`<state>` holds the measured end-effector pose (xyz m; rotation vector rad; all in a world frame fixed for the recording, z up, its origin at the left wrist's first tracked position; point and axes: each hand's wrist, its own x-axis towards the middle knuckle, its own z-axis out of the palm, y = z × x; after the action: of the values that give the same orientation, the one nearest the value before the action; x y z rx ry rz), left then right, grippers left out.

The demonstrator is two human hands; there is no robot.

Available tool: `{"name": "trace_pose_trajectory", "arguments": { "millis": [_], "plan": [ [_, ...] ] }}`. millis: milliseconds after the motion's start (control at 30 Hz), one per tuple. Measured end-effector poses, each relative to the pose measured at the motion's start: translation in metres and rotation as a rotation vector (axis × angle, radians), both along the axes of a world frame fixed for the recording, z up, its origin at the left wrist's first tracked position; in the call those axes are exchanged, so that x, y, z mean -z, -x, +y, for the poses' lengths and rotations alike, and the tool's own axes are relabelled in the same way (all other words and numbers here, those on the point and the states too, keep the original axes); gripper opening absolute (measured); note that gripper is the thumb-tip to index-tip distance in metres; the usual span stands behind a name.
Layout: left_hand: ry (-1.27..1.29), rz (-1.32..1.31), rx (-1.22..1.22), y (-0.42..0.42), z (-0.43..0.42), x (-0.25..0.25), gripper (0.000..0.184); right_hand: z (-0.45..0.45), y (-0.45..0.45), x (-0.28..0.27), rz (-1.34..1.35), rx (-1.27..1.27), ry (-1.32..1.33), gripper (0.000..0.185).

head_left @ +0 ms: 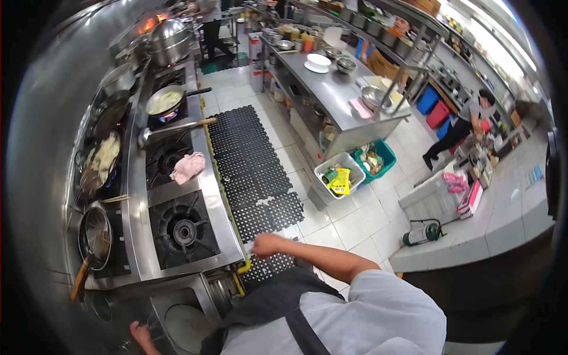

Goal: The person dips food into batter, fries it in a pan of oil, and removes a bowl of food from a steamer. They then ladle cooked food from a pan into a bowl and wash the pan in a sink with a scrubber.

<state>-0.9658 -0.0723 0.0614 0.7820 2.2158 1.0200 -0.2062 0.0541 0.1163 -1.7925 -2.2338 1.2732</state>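
Note:
My right hand (267,244) is closed in a loose fist over the black rubber mat (239,160), just off the front corner of the steel stove (139,248). Nothing shows sticking out of it. At the lower left, my left hand (141,332) has curled fingers over a steel basin (155,307); what they hold, if anything, is hidden. Near that hand, a strainer (97,228) with a wooden handle lies over a round pan. A bare burner (184,232) sits between my hands. Beyond it, a pink cloth (188,168) lies on the stove.
A ladle (171,131) lies across the stove. Food is in the frying pan (165,100) over a flame and in the wok (102,160). Two bins (322,188) stand by the steel worktable (355,121). A co-worker (470,121) bends at the right; a fire extinguisher (422,234) is nearer.

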Motion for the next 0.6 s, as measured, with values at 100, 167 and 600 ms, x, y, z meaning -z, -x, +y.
{"name": "trace_pose_trajectory", "arguments": {
  "millis": [100,167,600],
  "plan": [
    [-0.339,0.179,0.212,-0.105,0.056,-0.034,0.042,-0.059,-0.119,0.095,-0.107,0.044,-0.142,0.029],
    [-0.439,0.127,0.315,-0.241,0.082,-0.119,0.039,-0.13,-0.206,0.218,-0.39,0.075,-0.21,0.02],
    [0.135,-0.161,0.92,-0.56,0.114,-0.175,0.036,-0.38,-0.395,0.213,0.287,1.316,0.952,0.035]
  ]
}}
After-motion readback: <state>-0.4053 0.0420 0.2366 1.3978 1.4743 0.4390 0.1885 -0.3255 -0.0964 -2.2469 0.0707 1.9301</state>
